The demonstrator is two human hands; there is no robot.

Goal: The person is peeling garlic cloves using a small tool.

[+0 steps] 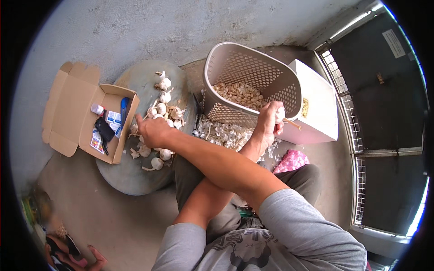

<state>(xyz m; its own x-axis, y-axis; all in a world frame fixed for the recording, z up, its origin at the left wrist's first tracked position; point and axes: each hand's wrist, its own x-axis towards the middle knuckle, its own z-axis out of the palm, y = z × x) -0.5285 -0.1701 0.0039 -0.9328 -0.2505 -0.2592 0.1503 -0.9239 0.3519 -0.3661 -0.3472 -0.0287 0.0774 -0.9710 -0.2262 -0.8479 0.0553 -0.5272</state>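
Observation:
My forearms cross, the right lying over the left. On the right side, my left hand (pixel 270 118) is closed round a garlic bulb (pixel 280 113), its dry stalk pointing out to the right, beside the near rim of a grey-brown plastic basket (pixel 221 113). Peeled-looking garlic cloves (pixel 242 94) cover part of the basket's bottom. On the left, my right hand (pixel 155 131) is over several whole garlic bulbs (pixel 157 163) on a round grey tabletop (pixel 129 178). One finger of it stretches out; the others are partly hidden, and no held bulb shows.
An open cardboard box (pixel 118 151) with a blue cutter (pixel 124 110) and black item stands left of the bulbs. Garlic skins (pixel 226 135) litter the floor below the basket. A white box (pixel 323 108) and pink bag (pixel 292 161) are right. Another person's foot (pixel 97 258) shows lower left.

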